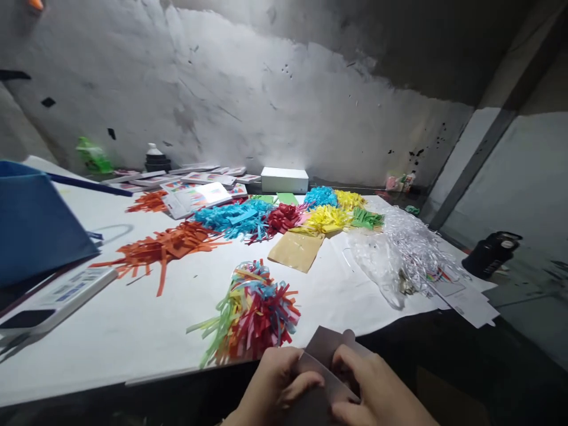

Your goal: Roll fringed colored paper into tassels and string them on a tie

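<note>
At the bottom middle, just off the table's near edge, my left hand (281,381) grips a grey cardboard box (323,346), thumb laid along its edge. My right hand (368,381) is closed on the same box from the other side, its fingers curled over a folded part. The box has flaps standing up and looks partly folded; its lower portion is cut off by the frame. Beyond my left hand, a multicoloured heap of shredded paper strips (257,313) lies at the table edge. A tan paper sheet or envelope (296,251) lies farther back.
Piles of orange (171,244), blue (242,218) and yellow strips (331,218) cross the white table cover (164,337). Silvery shreds (412,242) and clear plastic (377,263) lie right, near a black bottle (491,254). A blue box (39,219) stands left; a white box (284,180) sits at the back.
</note>
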Demonstrator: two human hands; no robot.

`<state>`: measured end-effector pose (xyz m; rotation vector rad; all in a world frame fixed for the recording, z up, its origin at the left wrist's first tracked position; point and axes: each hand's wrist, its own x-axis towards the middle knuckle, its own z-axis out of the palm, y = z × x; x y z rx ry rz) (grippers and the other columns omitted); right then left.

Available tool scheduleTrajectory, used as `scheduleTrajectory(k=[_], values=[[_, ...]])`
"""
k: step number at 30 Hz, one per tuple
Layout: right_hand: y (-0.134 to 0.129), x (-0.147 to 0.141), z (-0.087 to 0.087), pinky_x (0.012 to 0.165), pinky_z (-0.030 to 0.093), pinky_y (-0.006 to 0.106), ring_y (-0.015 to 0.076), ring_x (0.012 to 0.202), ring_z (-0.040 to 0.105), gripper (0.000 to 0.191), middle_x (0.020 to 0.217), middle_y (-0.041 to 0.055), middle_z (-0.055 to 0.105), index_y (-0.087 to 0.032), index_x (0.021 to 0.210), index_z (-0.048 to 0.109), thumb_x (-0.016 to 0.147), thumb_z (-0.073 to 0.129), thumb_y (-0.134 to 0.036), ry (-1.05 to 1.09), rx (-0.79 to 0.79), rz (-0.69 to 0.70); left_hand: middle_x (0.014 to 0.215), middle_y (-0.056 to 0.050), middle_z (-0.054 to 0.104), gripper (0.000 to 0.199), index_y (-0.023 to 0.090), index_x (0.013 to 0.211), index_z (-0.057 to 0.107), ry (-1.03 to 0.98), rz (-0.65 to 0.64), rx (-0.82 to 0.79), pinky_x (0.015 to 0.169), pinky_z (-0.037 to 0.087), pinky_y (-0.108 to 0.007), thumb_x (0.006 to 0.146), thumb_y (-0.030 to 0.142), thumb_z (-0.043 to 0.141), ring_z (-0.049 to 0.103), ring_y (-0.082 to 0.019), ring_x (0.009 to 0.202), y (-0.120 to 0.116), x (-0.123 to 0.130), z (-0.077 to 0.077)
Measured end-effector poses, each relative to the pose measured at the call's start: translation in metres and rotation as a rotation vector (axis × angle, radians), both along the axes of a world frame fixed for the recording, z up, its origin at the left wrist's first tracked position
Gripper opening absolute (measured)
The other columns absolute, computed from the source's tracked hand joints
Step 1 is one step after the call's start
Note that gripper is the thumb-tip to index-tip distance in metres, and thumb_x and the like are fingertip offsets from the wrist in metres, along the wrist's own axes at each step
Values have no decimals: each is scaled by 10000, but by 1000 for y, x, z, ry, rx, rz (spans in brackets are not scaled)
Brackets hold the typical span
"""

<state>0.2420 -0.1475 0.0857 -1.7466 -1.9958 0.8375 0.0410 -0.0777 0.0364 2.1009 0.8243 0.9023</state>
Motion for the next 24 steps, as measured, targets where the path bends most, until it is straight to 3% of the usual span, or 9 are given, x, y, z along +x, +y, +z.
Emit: scheduleTrajectory(k=[4, 7, 9, 11, 14, 17, 19, 22, 24], values=[[18, -11, 14, 523, 259, 193, 92, 626, 465, 263, 672, -82, 562, -208, 798, 611, 618, 793, -150, 57, -135, 49, 625, -21, 722, 324, 167, 765, 729, -23, 129, 158, 515, 479, -172, 868, 467, 664, 641, -139, 541, 1, -14, -15], [24, -18, 12, 584, 315, 178, 115, 721, 499, 333, 780, -64, 592, -221, 898, 645, 618, 824, -201, 125, -224, 146, 693, -28, 743, 345, 192, 862, 723, -71, 137, 221, 576, 534, -187, 905, 512, 599, 690, -154, 600, 0, -20, -25], [29, -20, 9, 683, 371, 179, 139, 808, 541, 228, 860, -39, 629, -228, 922, 678, 714, 768, -248, 179, -260, 294, 789, -45, 769, 407, 204, 999, 704, -116, 132, 245, 623, 567, -197, 899, 575, 568, 727, -172, 671, -3, -18, -35], [36, -19, 6, 672, 384, 183, 133, 750, 534, 86, 787, -34, 613, -209, 825, 697, 781, 697, -282, 151, -350, 386, 999, -88, 780, 564, 218, 1254, 608, -152, 133, 298, 730, 594, -216, 878, 634, 545, 757, -206, 841, -8, -15, -48], [49, -12, 6, 562, 352, 177, 109, 634, 475, 154, 683, -43, 564, -188, 769, 698, 805, 656, -331, 76, -474, 317, 1285, -156, 674, 798, 224, 1519, 327, -63, 265, 411, 955, 556, -321, 870, 634, 547, 672, -274, 1144, -16, -13, -65], [57, -7, 13, 602, 381, 173, 118, 698, 519, 210, 768, -30, 643, -190, 855, 729, 832, 623, -370, 60, -452, 307, 1416, -216, 557, 931, 182, 1578, 140, 107, 291, 452, 1044, 496, -438, 869, 665, 501, 554, -332, 1291, -22, -16, -76], [57, -9, 18, 612, 394, 174, 125, 713, 543, 264, 798, -10, 685, -182, 881, 753, 837, 613, -402, 5, -456, 397, 1434, -203, 546, 837, 196, 1582, 60, 151, 201, 432, 1038, 505, -397, 950, 561, 470, 560, -292, 1291, -26, -18, -78], [48, -14, 20, 560, 391, 175, 130, 687, 574, 287, 817, -3, 727, -184, 924, 770, 792, 657, -412, -40, -392, 460, 1397, -126, 602, 673, 287, 1575, 126, 106, 151, 354, 1040, 504, -336, 1002, 326, 477, 598, -234, 1253, -29, -19, -77], [40, -16, 15, 525, 387, 184, 130, 655, 601, 237, 800, -25, 742, -225, 939, 773, 786, 671, -374, -19, -255, 382, 1357, -113, 637, 622, 301, 1553, 248, 33, 129, 296, 1038, 504, -340, 986, 343, 502, 623, -248, 1221, -30, -19, -75]])
